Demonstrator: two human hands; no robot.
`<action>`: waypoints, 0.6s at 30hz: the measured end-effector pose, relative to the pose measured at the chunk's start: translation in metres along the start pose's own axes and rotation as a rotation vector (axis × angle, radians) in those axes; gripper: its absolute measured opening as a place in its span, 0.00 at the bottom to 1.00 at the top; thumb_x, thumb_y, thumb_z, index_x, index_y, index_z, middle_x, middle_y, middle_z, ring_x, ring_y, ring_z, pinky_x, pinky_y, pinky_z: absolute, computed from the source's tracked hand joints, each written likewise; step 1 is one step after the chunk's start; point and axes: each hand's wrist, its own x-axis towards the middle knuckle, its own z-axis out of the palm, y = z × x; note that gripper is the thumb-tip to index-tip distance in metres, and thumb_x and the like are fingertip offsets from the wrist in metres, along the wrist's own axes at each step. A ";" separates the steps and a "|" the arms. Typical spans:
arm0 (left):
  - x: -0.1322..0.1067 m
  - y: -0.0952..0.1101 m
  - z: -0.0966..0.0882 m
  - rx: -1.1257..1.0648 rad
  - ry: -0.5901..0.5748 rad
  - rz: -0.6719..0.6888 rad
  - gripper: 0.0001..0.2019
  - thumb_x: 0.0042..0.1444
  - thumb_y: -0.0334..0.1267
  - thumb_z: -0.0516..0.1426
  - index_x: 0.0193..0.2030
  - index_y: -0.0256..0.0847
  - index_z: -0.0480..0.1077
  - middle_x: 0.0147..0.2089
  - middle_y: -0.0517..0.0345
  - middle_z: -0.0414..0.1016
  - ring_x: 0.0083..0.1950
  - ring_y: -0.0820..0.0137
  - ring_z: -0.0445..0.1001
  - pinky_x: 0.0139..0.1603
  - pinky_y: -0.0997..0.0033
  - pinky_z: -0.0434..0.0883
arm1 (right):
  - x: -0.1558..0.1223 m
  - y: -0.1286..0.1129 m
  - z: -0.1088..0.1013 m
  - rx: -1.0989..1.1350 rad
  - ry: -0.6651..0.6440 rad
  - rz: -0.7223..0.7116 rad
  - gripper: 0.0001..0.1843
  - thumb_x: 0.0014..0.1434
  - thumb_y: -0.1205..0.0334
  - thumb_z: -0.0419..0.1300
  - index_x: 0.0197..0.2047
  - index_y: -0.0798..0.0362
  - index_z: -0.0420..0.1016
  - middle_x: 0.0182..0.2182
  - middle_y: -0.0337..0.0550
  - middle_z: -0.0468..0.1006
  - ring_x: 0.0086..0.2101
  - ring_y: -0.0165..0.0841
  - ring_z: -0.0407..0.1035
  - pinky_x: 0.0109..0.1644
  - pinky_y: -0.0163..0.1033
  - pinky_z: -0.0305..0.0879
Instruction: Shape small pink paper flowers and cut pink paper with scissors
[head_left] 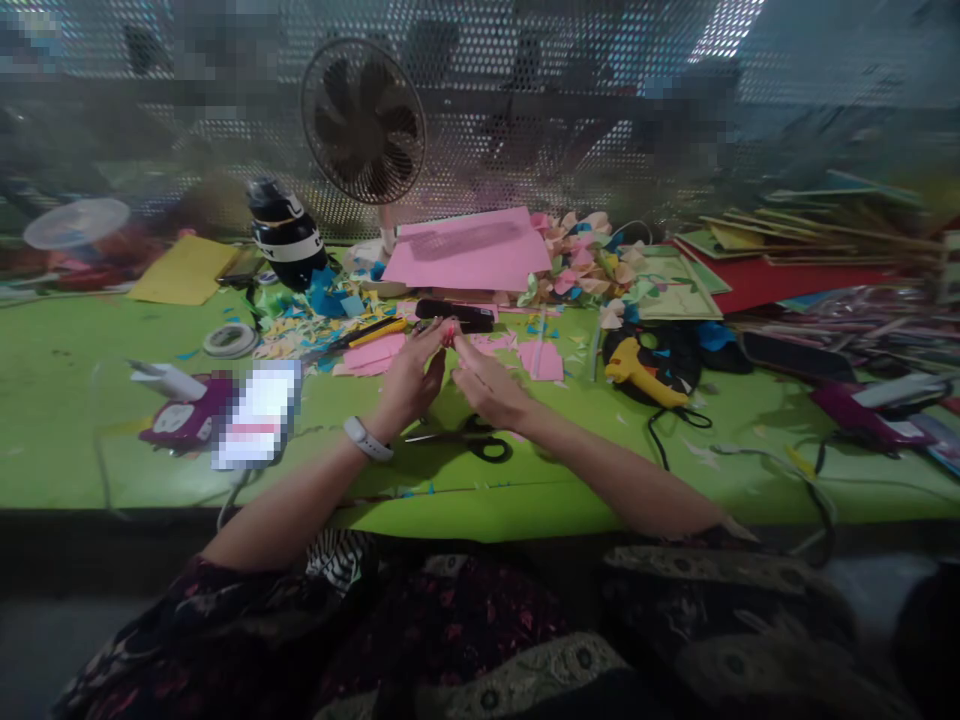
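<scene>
My left hand (411, 380) and my right hand (486, 385) meet above the green table (67, 400), fingertips pinched together on a small pink paper piece (448, 333). A white band sits on my left wrist. Black-handled scissors (480, 440) lie on the table just under my right hand. Pink paper pieces (375, 355) and a black oblong tool (455, 314) lie just beyond my fingers.
A yellow glue gun (641, 372) with a black cord lies to the right. A desk fan (364, 120), pink paper sheets (469, 250), folded paper flowers (585, 260), a black bottle (286, 238), a tape roll (229, 340), a phone (255, 412) and card stacks (795, 260) crowd the table.
</scene>
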 end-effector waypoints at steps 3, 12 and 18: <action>0.004 0.002 -0.004 -0.124 0.020 -0.085 0.20 0.63 0.34 0.53 0.60 0.38 0.74 0.62 0.46 0.77 0.65 0.57 0.74 0.70 0.51 0.66 | 0.005 0.002 -0.003 -0.043 0.012 0.107 0.32 0.65 0.64 0.46 0.71 0.58 0.62 0.39 0.51 0.83 0.33 0.39 0.75 0.43 0.46 0.73; 0.004 -0.003 -0.001 -0.442 -0.013 -0.203 0.27 0.55 0.35 0.60 0.63 0.35 0.71 0.61 0.41 0.77 0.60 0.59 0.78 0.65 0.55 0.72 | 0.012 0.012 -0.006 -0.090 0.134 0.104 0.14 0.63 0.63 0.52 0.43 0.55 0.79 0.25 0.39 0.76 0.24 0.31 0.65 0.30 0.35 0.60; 0.006 0.001 -0.004 -0.581 -0.027 -0.264 0.23 0.55 0.39 0.62 0.57 0.33 0.74 0.52 0.43 0.82 0.52 0.60 0.81 0.58 0.58 0.76 | 0.014 0.021 -0.008 0.029 0.192 0.116 0.14 0.65 0.63 0.53 0.41 0.54 0.81 0.31 0.43 0.82 0.30 0.34 0.75 0.36 0.36 0.69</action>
